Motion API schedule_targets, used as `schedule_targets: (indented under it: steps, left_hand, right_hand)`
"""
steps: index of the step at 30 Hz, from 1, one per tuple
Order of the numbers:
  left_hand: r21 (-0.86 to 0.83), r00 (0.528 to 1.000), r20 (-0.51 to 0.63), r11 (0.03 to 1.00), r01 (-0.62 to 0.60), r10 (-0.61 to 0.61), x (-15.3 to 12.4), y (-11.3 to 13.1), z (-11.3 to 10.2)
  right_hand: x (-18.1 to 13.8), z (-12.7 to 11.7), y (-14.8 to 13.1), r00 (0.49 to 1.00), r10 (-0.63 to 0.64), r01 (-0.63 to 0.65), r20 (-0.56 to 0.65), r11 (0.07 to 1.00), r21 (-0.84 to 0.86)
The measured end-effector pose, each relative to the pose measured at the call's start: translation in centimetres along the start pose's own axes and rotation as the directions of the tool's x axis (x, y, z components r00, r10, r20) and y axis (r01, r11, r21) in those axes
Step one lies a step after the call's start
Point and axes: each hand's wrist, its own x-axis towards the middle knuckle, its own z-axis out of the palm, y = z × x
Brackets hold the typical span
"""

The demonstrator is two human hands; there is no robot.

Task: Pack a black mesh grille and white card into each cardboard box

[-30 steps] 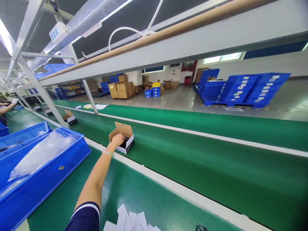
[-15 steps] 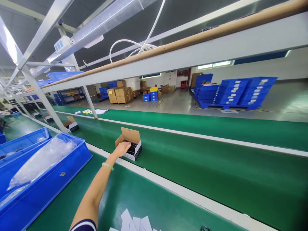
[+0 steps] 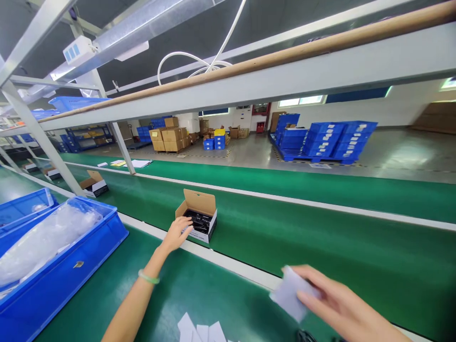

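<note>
An open cardboard box (image 3: 199,203) with a white printed front stands on the green belt, its flap raised. Black items (image 3: 200,221) lie inside it; their kind is too small to tell. My left hand (image 3: 178,232), with a pale green bangle at the wrist, is at the box's near left corner, fingers spread and holding nothing. At lower right, my right hand (image 3: 326,297) pinches a small white paper (image 3: 292,293) between thumb and fingers, somewhat blurred. Below, more white papers (image 3: 201,331) are fanned on the green bench, and a black cable (image 3: 305,336) shows at the bottom edge.
A blue bin (image 3: 67,266) with clear plastic bags (image 3: 50,237) stands at left. Further open boxes (image 3: 94,184) sit up the belt (image 3: 285,228). A white rail (image 3: 228,263) divides bench and belt. An overhead shelf beam (image 3: 249,90) crosses above.
My left hand has drawn back from over the box's contents to its near corner. My right hand has come into view with the white paper. The box has shifted slightly right in view.
</note>
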Motion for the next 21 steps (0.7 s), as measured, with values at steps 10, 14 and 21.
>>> schedule_targets:
  steps: [10,14,21]
  left_hand:
    - [-0.040,0.972,-0.231,0.998,-0.046,0.036,-3.3,2.2,4.1]
    - [-0.071,0.966,-0.255,0.996,-0.048,0.029,-3.8,2.4,4.8]
    - [-0.063,0.964,-0.267,0.998,-0.029,0.011,-3.7,1.9,5.0]
  right_hand:
    - [24.5,9.0,-6.3,0.985,-0.168,0.161,0.036,0.836,-0.525]
    - [28.5,12.5,-4.2,0.998,-0.064,0.064,0.022,0.778,-0.625]
    - [27.7,13.0,-1.1,0.984,-0.003,0.144,0.175,0.582,-0.800]
